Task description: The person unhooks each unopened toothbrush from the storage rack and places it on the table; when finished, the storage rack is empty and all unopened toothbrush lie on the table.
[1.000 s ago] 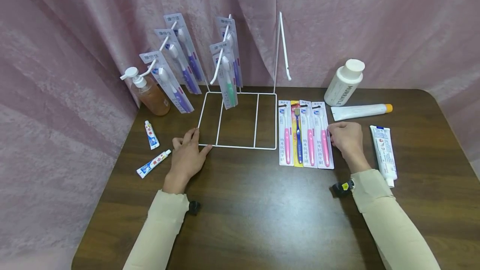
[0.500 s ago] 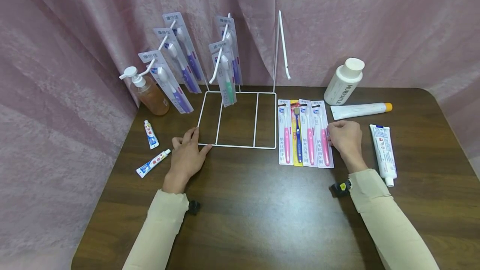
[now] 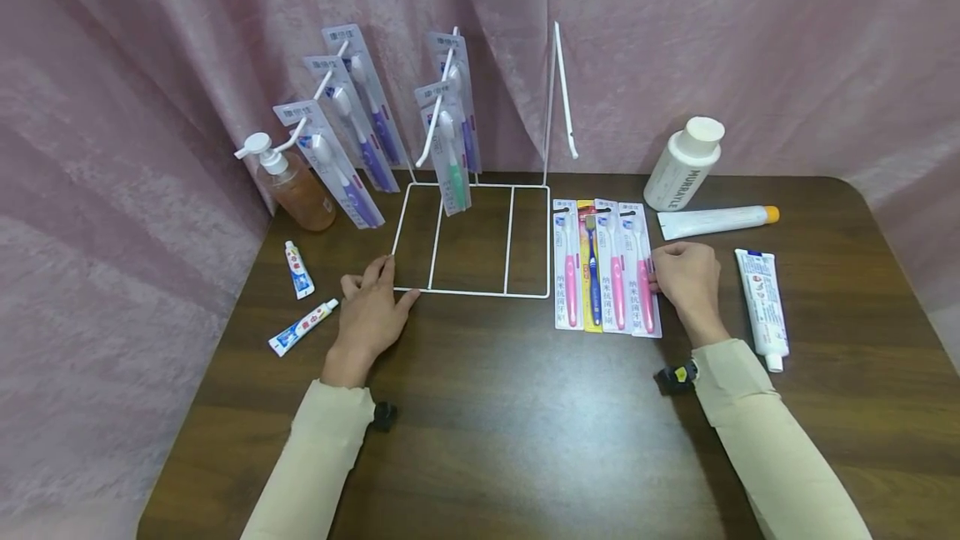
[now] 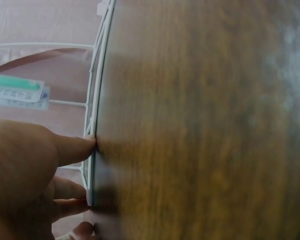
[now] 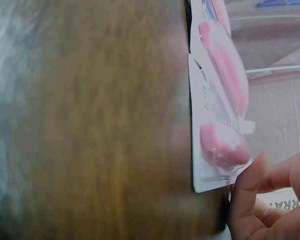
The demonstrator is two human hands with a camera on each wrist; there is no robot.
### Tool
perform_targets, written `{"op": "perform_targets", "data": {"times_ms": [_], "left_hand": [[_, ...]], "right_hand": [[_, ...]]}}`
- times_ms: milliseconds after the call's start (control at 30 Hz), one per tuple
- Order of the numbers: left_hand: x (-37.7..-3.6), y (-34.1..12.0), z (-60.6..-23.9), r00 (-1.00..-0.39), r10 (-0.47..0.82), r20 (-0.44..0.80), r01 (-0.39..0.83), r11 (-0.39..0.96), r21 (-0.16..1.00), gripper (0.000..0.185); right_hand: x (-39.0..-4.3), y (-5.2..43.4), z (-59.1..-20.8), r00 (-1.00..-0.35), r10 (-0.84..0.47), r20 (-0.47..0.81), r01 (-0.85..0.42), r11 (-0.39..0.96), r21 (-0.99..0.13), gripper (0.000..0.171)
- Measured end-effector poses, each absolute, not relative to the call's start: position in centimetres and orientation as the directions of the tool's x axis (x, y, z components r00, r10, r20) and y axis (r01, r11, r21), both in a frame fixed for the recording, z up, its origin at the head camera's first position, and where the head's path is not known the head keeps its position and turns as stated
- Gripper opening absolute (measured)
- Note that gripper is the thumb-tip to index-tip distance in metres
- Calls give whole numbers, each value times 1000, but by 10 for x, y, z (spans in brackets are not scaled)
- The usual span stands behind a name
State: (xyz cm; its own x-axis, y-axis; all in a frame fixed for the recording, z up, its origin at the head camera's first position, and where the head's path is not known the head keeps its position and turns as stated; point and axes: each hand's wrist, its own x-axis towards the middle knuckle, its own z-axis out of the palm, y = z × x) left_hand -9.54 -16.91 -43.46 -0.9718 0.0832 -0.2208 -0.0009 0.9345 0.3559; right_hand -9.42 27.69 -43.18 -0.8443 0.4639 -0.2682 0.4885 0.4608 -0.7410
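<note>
Dark wood table (image 3: 525, 432), pink curtain (image 3: 750, 40) behind and to the left. Rightmost pink toothbrush pack (image 3: 643, 279) flat on the table at the right end of a row of four packs, right of the white wire rack (image 3: 472, 292). Right hand (image 3: 686, 277) at the pack's right edge, fingers curled, thumb tip (image 5: 247, 175) on the card's corner in the right wrist view; full pinch or mere touch not determinable. Pack touching its neighbour, another pink pack (image 3: 615, 277); then a blue brush pack (image 3: 592, 273) and a third pink pack (image 3: 567, 273), all side by side. Left hand (image 3: 371, 311) resting flat on the table at the rack's front left corner, fingers spread, fingertips (image 4: 85, 145) pressed against the base wire, gripping nothing. Purple and green brush packs (image 3: 450, 148) hanging on the rack's hooks at the back. Right of the right hand: a large toothpaste tube (image 3: 761, 307); farther back an orange-capped tube (image 3: 716, 221) and a white bottle (image 3: 684, 163). Left of the rack: a pump bottle (image 3: 288, 182) of amber liquid and two small tubes (image 3: 298, 269) near the left hand.
</note>
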Motion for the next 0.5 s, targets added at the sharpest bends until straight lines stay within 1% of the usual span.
{"op": "perform_targets", "data": {"times_ms": [133,300,400,500], "left_hand": [[-96,-169,-435,-973,80,-217,-3,934,357,77],[-96,-170,-436,-973,77,-216,-5,934,357,77],[-96,-170,-435,-973,81,-217,-3,933,360,77],[-96,-170,-434,-972,82,-220,-3,933,361,77]], "right_hand": [[-95,277,-431,-846,462,-264,491,485,-724,41],[-96,264,-424,-881,432,-191,441,607,-661,44],[-100,247,-414,-919,375,-123,357,655,-666,43],[-109,224,-401,-962,272,-30,211,669,-713,38]]}}
